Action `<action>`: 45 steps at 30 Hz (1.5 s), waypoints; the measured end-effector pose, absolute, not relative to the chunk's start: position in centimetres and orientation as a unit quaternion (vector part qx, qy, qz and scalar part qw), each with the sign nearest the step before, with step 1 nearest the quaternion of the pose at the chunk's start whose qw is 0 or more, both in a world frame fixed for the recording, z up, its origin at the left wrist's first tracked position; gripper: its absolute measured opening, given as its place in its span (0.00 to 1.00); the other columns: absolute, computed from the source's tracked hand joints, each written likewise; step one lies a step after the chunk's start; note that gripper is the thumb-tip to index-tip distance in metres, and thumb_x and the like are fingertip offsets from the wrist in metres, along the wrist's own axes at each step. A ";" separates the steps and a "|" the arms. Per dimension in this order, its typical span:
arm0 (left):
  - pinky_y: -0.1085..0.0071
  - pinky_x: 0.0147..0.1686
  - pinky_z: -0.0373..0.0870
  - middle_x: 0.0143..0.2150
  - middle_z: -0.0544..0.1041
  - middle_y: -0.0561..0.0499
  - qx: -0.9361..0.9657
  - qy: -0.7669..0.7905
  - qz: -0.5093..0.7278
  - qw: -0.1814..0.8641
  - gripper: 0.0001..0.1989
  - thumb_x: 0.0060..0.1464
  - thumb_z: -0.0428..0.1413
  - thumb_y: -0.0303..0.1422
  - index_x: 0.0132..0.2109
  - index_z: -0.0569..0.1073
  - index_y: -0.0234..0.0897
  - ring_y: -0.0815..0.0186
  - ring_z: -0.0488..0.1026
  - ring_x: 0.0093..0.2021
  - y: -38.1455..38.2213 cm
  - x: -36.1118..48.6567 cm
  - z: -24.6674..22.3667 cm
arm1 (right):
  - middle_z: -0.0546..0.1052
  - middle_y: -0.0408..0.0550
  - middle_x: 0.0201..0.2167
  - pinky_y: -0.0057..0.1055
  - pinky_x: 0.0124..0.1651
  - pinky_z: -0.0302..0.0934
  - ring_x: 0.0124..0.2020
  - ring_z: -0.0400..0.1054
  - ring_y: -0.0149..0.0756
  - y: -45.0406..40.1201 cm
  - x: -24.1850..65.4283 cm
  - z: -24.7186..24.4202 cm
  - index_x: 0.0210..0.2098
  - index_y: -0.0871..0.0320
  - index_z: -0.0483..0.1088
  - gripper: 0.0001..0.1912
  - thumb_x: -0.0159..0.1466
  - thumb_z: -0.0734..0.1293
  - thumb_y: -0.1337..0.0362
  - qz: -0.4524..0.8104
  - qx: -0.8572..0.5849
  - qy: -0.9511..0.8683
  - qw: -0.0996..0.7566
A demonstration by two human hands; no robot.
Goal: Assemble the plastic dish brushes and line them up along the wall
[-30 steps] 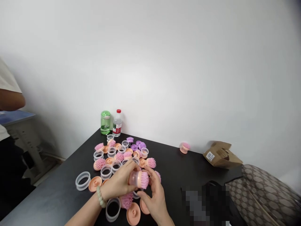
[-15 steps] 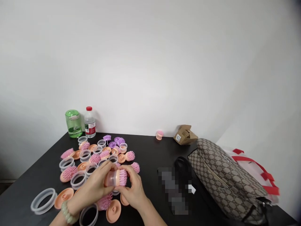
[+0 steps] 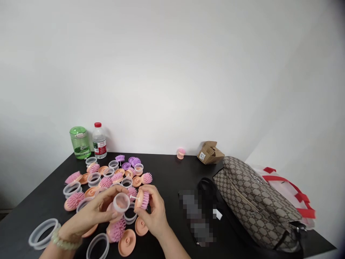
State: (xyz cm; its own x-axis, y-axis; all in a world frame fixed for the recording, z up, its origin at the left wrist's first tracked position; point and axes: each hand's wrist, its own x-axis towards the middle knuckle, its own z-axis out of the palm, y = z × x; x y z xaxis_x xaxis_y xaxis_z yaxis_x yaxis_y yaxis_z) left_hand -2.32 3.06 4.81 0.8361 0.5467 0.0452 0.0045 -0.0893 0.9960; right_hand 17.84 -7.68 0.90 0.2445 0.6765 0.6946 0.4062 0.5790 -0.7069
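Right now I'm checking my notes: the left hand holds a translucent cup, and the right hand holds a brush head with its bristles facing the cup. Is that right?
No: in the head view, the bristles face away from the translucent cup; the white stem of the brush head points toward it.

A black table point(image 3: 167, 176) carries, clockwise from its center, clear rings point(image 3: 36, 241), orange discs point(image 3: 127, 243) and pink brushes point(image 3: 74, 200) around 9 o'clock, a green jug point(image 3: 80, 144) and red-capped bottle point(image 3: 99, 142) at 10, 1 more brush point(image 3: 180, 154) at 12, a box point(image 3: 210, 153) at 1, a patterned bag point(image 3: 256, 203) at 3.
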 end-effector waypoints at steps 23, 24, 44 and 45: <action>0.54 0.58 0.64 0.48 0.78 0.45 0.670 0.272 0.352 0.594 0.15 0.46 0.67 0.39 0.42 0.78 0.42 0.47 0.69 0.57 3.2 -1.2 4.8 | 0.74 0.51 0.46 0.41 0.50 0.66 0.47 0.70 0.43 -8.1 18.2 1.0 0.53 0.54 0.66 0.17 0.64 0.66 0.62 -0.011 -0.524 -0.611 0.594; 0.54 0.57 0.64 0.48 0.78 0.45 0.669 0.273 0.352 0.596 0.13 0.46 0.67 0.39 0.40 0.77 0.41 0.47 0.69 0.57 3.2 -1.1 4.7 | 0.74 0.51 0.46 0.41 0.50 0.66 0.47 0.69 0.43 -8.0 18.2 0.9 0.53 0.53 0.66 0.17 0.64 0.67 0.63 -0.018 -0.525 -0.610 0.593; 0.71 0.34 0.61 0.29 0.67 0.55 0.659 0.272 0.384 0.587 0.15 0.50 0.64 0.41 0.30 0.69 0.37 0.66 0.65 0.32 3.0 -0.3 5.0 | 0.74 0.52 0.45 0.40 0.49 0.67 0.46 0.71 0.44 -7.7 20.7 0.2 0.49 0.56 0.67 0.14 0.64 0.66 0.62 -0.015 -0.616 -0.501 0.608; 0.71 0.33 0.61 0.29 0.67 0.55 0.658 0.267 0.388 0.587 0.15 0.50 0.64 0.42 0.30 0.69 0.37 0.66 0.65 0.32 3.0 -0.3 4.9 | 0.74 0.53 0.45 0.41 0.50 0.66 0.46 0.71 0.44 -7.7 20.9 0.1 0.49 0.56 0.67 0.14 0.63 0.66 0.62 -0.017 -0.621 -0.501 0.603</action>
